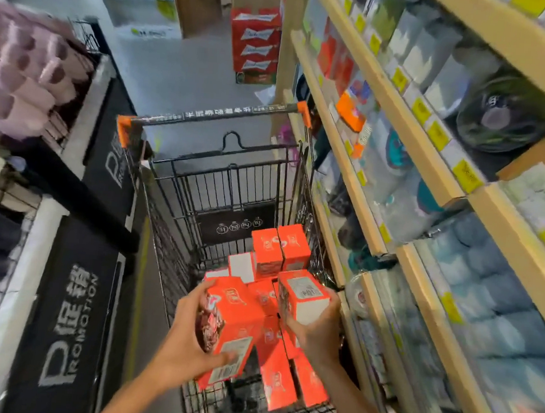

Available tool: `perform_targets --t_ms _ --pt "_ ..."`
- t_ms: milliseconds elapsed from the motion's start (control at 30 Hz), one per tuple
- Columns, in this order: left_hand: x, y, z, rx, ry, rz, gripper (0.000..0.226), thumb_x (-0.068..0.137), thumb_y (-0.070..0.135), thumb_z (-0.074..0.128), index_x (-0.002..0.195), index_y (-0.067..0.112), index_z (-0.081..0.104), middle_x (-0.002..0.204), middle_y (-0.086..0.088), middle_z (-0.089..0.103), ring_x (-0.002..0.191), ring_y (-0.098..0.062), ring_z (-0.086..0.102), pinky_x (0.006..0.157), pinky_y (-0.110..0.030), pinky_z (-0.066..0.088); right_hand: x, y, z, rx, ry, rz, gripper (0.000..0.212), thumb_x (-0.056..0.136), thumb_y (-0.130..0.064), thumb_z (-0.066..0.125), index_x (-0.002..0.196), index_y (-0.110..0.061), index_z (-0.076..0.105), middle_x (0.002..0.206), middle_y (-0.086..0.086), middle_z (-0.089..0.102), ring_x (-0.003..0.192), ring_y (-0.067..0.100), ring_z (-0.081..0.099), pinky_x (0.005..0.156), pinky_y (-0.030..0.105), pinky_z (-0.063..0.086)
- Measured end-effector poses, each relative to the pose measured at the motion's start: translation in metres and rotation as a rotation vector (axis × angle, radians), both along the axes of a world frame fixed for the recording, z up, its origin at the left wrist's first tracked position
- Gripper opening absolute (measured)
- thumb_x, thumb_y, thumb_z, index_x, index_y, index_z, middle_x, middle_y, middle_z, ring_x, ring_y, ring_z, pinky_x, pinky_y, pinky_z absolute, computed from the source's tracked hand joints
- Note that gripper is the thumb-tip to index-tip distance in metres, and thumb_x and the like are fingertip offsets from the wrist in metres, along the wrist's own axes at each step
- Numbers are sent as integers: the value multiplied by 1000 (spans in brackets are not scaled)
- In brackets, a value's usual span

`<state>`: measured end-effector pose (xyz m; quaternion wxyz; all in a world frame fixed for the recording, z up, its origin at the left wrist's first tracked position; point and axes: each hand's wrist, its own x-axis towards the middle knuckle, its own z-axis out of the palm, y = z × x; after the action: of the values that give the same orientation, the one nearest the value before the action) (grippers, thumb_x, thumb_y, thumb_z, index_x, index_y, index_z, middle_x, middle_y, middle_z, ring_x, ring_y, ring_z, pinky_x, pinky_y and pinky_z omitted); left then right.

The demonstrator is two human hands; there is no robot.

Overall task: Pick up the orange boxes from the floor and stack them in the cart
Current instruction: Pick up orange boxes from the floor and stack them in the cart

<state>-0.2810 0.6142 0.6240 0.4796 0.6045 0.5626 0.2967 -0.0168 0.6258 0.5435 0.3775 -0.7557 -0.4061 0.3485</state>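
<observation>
A black wire shopping cart (171,231) with orange handle ends stands in the aisle below me. Several orange boxes lie in its basket; two stand upright at the far right (279,249). My left hand (185,339) grips a tall orange box (233,317) from its left side, above the near end of the cart. My right hand (317,330) holds a second orange box (303,295) from underneath, its white barcode label facing up. Both boxes hover over the pile.
Wooden shelves (430,173) packed with goods run close along the cart's right side. A black promotion stand (69,320) with pink and white items borders the left. A red carton stack (254,42) stands at the far end of the grey floor.
</observation>
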Motion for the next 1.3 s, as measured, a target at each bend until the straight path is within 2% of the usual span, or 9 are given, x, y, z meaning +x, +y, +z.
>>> perform_targets --t_ms 100,267,500,600,700,800,1000,1167,1300 --pt "11 14 -21 -22 -20 49 124 50 25 100 146 46 25 141 15 34 131 2 43 109 -17 38 5 32 -33 0 31 -13 88 56 -16 99 126 -15 45 99 -16 59 86 -18 60 68 0 43" --pt "20 19 -46 -90 -82 46 131 51 22 101 153 33 20 147 9 41 134 -15 49 107 -44 48 6 46 -89 -72 -48 -30 95 54 -31 98 132 -19 45 111 -8 62 94 5 61 81 14 47" --pt "19 25 -65 -158 -106 62 128 52 28 101 151 40 20 148 13 41 135 -9 47 110 -43 44 7 11 -154 -254 -146 59 107 55 -42 89 144 -40 29 140 3 50 127 24 55 99 51 52" --pt "15 29 -73 -183 -129 62 125 52 24 100 149 42 22 147 13 41 135 -10 48 108 -40 46 -4 35 -119 -171 -275 104 116 60 -37 93 152 -13 27 150 11 42 140 28 41 113 45 38" --pt "12 31 -79 -188 -132 86 124 51 17 100 148 39 26 143 13 44 132 -10 50 103 -27 49 -11 75 -99 -161 -277 168 118 62 -55 88 154 -16 25 155 5 39 142 23 37 115 41 35" --pt "6 31 -80 -203 -137 110 127 52 17 100 150 36 23 145 12 42 133 -10 49 106 -39 48 -17 105 -102 -280 -282 211 127 61 -57 88 157 -14 18 159 9 34 144 27 35 117 44 34" --pt "-1 30 -78 -233 -129 130 124 53 14 99 149 37 24 145 12 41 133 -9 48 106 -46 48 -10 117 -107 -424 -299 194 117 67 -42 90 157 -26 18 152 4 47 133 27 52 102 42 49" --pt "1 37 -80 -248 -109 109 127 53 20 99 149 41 19 144 13 40 132 -8 48 106 -41 48 -5 92 -81 -238 -254 195 96 74 -46 83 148 -50 22 141 -6 35 106 10 54 79 33 57" --pt "7 43 -85 -256 -118 93 126 53 15 99 148 42 20 141 17 42 131 -6 49 104 -35 49 -1 82 -80 -76 -318 179 84 74 -39 85 143 -46 40 135 -8 31 108 7 49 77 25 56"
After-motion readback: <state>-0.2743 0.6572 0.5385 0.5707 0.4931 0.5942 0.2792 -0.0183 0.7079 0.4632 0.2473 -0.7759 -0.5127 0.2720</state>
